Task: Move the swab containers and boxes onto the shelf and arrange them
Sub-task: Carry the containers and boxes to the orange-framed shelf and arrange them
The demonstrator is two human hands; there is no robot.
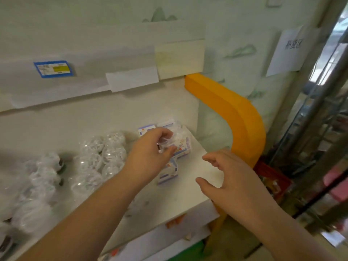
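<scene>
White shelf (188, 185) boards fill our view, set against a pale wall with a curved orange bracket (235, 113) at the shelf's right end. Near the back right corner of the shelf our left hand (150, 153) pinches a small clear plastic container (167, 140) between thumb and curled fingers, holding it just above a cluster of boxes. It is see-through with something white inside; blur hides its exact shape, so we cannot tell which way its long axis runs.

Under and behind it sit small white boxes (183, 147) with blue edging and small coloured pictures. One box (168, 173) lies nearer to us, its long side running roughly away from us toward the wall; another (146, 129) stands at the back against the wall, just beside the rest.

Our right hand (231, 178) hovers over the shelf's right edge, fingers spread and relaxed, gripping nothing, well apart from the boxes.

To the left on the same shelf, round clear containers (105, 155) sit in close rows, and farther left are white plastic-wrapped bundles (43, 172). On the shelf edge above, a blue-framed label (53, 68) and a blank white card (131, 79) are stuck.
</scene>
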